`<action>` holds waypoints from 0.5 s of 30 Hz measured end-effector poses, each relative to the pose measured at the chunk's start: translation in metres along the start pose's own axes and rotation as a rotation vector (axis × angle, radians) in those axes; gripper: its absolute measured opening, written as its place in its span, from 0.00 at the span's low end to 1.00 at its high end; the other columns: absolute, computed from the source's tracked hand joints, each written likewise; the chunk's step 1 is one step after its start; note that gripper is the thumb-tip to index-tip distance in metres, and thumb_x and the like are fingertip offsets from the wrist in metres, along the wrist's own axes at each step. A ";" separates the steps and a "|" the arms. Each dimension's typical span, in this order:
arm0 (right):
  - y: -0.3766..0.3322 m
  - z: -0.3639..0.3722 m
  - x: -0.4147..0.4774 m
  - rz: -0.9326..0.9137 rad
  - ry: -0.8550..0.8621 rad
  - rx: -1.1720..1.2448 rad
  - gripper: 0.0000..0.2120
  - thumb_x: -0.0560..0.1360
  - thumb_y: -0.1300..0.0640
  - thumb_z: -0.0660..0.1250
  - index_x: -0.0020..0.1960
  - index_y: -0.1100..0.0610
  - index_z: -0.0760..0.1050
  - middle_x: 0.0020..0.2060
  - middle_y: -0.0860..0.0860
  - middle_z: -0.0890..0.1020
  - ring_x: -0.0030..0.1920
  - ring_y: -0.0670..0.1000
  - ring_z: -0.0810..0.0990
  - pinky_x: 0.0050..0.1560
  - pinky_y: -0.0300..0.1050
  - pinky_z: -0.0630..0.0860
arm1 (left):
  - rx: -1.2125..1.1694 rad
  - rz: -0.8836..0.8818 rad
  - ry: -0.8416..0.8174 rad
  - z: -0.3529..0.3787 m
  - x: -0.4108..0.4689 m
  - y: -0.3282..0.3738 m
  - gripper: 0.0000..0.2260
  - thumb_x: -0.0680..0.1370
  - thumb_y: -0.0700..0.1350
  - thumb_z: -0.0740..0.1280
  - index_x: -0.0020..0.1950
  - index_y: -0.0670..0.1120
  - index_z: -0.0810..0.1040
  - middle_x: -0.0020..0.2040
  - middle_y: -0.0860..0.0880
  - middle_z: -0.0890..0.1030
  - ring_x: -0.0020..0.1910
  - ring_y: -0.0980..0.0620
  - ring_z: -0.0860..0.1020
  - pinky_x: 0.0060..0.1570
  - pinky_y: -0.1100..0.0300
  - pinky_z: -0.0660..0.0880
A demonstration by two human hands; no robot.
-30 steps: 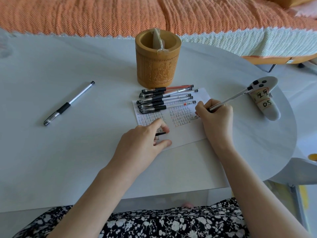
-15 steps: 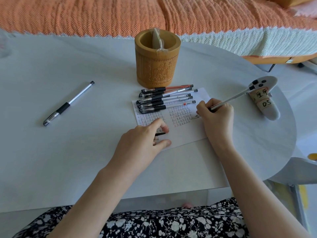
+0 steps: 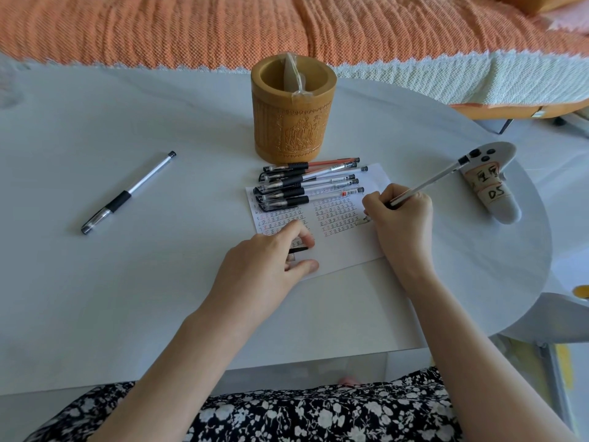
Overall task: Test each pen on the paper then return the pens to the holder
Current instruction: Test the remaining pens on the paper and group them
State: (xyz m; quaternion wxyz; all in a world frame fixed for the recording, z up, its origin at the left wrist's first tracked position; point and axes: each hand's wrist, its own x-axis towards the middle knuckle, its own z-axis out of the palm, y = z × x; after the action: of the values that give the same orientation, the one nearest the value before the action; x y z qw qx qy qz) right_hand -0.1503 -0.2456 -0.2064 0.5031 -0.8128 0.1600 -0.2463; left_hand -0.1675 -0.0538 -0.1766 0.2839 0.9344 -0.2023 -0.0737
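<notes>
A white paper (image 3: 347, 250) covered with rows of small marks lies in the middle of the table. My right hand (image 3: 400, 215) grips a clear pen (image 3: 430, 181) with its tip on the paper's right side. My left hand (image 3: 271, 266) presses on the paper's near left part and pinches a small black pen cap (image 3: 299, 249). Several capped pens (image 3: 306, 186) lie in a row across the paper's far edge. Behind them stands the carved bamboo holder (image 3: 293, 122). One more capped pen (image 3: 127, 193) lies alone at the left.
A white controller (image 3: 492, 193) with taped labels rests near the table's right edge. The white table (image 3: 127, 298) curves away on the right. An orange and white blanket (image 3: 287, 27) lies beyond the far edge. A plastic-wrapped item (image 3: 294, 78) sticks out of the holder.
My right hand has shifted very slightly as the pen tip works on the paper's right side. My left hand and everything else stay put.
</notes>
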 end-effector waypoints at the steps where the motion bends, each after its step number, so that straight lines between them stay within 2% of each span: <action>1: 0.001 0.000 0.000 0.002 0.000 0.002 0.16 0.64 0.60 0.63 0.27 0.56 0.56 0.24 0.48 0.56 0.35 0.49 0.65 0.37 0.44 0.57 | 0.000 -0.001 0.000 0.000 0.000 0.000 0.10 0.74 0.58 0.66 0.52 0.59 0.71 0.32 0.60 0.72 0.39 0.60 0.76 0.32 0.73 0.63; 4: 0.003 -0.001 0.001 -0.003 0.016 0.012 0.15 0.65 0.59 0.63 0.28 0.64 0.58 0.27 0.56 0.59 0.36 0.49 0.67 0.36 0.44 0.56 | -0.004 -0.004 -0.003 0.000 0.000 0.000 0.10 0.74 0.58 0.66 0.52 0.59 0.71 0.32 0.60 0.71 0.39 0.59 0.77 0.33 0.72 0.64; 10: 0.005 0.000 0.001 -0.009 0.023 -0.007 0.16 0.66 0.58 0.62 0.30 0.68 0.60 0.27 0.57 0.61 0.35 0.49 0.67 0.36 0.44 0.56 | -0.012 -0.004 -0.008 0.000 0.000 0.000 0.09 0.74 0.58 0.66 0.51 0.59 0.71 0.32 0.59 0.73 0.39 0.60 0.76 0.33 0.72 0.64; 15: 0.003 0.000 0.001 -0.024 0.042 -0.034 0.15 0.66 0.58 0.62 0.30 0.67 0.60 0.28 0.57 0.61 0.29 0.59 0.69 0.36 0.44 0.56 | -0.005 0.002 -0.006 -0.001 0.000 0.001 0.09 0.74 0.58 0.66 0.52 0.59 0.70 0.32 0.60 0.72 0.40 0.59 0.77 0.33 0.72 0.64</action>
State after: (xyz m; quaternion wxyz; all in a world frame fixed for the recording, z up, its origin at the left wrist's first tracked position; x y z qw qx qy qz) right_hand -0.1499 -0.2475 -0.2090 0.4827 -0.8178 0.1648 -0.2667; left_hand -0.1672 -0.0544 -0.1757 0.2856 0.9333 -0.2037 -0.0769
